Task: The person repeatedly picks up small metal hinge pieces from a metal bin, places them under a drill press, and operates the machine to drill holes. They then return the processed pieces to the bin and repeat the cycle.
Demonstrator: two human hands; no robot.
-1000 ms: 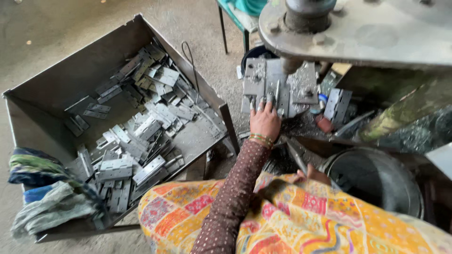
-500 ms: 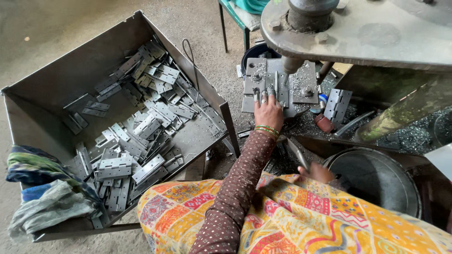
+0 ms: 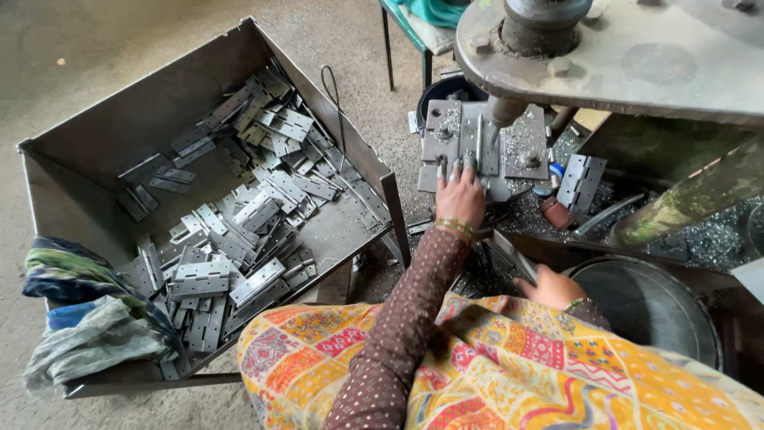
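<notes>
Hinges in the bin: bare metal, grey, dull sheen, flat faces smooth. Bin: sheet metal, matt, scuffed and dusty. Hinge plate under the left hand: same grey metal, littered with bright shavings. Press head: heavy cast metal, rough, grimy, matt. Round pan: dark metal, dull. Rags on the bin edge: soft woven cloth. Sleeve: matt dotted fabric. Floor: rough concrete.

The left arm wears a long brown sleeve dotted with small pale spots, ending at gold and green bangles on the wrist. A bright orange, yellow and pink patterned cloth covers the body. The right wrist carries a thin green bangle.
</notes>
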